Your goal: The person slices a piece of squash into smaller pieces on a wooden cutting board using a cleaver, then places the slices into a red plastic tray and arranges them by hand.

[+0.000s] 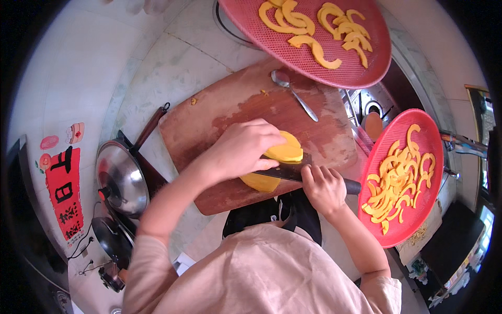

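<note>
My left hand [249, 147] presses down on a peeled yellow-orange squash piece [288, 151] on a wooden cutting board [208, 114]. My right hand [323, 188] grips a cleaver [294, 167] near where its dark handle meets the blade. The blade lies beside the near edge of that piece, partly behind my left fingers; I cannot tell whether it is cutting into it. On the board's near side, a second squash piece [262, 183] shows, partly covered by the blade and my left hand. A metal spoon [296, 94] rests toward the board's far side.
Beyond the board is a red plastic basket [270, 49] with curved squash slices [319, 53]. Another red basket [427, 135], to the right, holds many more slices [392, 176]. A lidded wok [123, 176] stands left, its handle near the board. A squash scrap [193, 101] lies on the board.
</note>
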Demonstrator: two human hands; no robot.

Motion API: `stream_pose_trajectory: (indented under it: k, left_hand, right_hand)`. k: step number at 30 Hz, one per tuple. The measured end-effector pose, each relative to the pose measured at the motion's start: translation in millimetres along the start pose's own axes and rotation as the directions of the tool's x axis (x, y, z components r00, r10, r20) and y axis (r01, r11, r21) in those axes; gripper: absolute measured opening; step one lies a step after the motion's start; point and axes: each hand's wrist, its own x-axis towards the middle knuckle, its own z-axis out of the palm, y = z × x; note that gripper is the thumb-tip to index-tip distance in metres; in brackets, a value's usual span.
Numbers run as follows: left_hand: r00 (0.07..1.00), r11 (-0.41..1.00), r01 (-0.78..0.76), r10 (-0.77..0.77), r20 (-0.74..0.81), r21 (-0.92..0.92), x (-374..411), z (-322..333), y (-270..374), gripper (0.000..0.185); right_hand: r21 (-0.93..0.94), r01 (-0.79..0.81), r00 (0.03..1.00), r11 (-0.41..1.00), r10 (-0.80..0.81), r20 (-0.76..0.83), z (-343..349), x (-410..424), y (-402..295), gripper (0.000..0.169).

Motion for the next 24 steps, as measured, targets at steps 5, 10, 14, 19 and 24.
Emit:
stream_pose_trajectory:
  k: [5, 10, 14, 19, 24]
  left_hand:
    - [0.845, 0.957, -0.224, 0.096, 0.526, 0.186, 39, 12, -16, 0.030]
    - [0.872, 0.960, -0.193, 0.071, 0.485, 0.206, 49, 30, -38, 0.028]
    - [0.923, 1.000, 0.015, -0.010, 0.385, -0.010, 54, 19, -53, 0.034]
    - [0.812, 0.989, -0.111, 0.146, 0.566, -0.097, 62, 20, -20, 0.052]
    - [0.741, 0.993, -0.120, 0.106, 0.663, -0.026, 73, 24, -7, 0.056]
  right_hand:
    - [-0.069, 0.036, 0.997, 0.997, -0.040, -0.065, 2, -2, -6, 0.015]
    - [-0.069, 0.087, 0.968, 0.994, -0.101, -0.229, 2, -12, -13, 0.017]
    - [-0.102, 0.049, 0.981, 0.994, -0.067, -0.184, -7, -26, -19, 0.017]
    - [-0.139, -0.015, 0.974, 0.990, -0.017, -0.224, -5, -28, -17, 0.016]
    - [-0.160, 0.004, 0.968, 0.987, -0.044, -0.246, -4, -24, -20, 0.015]
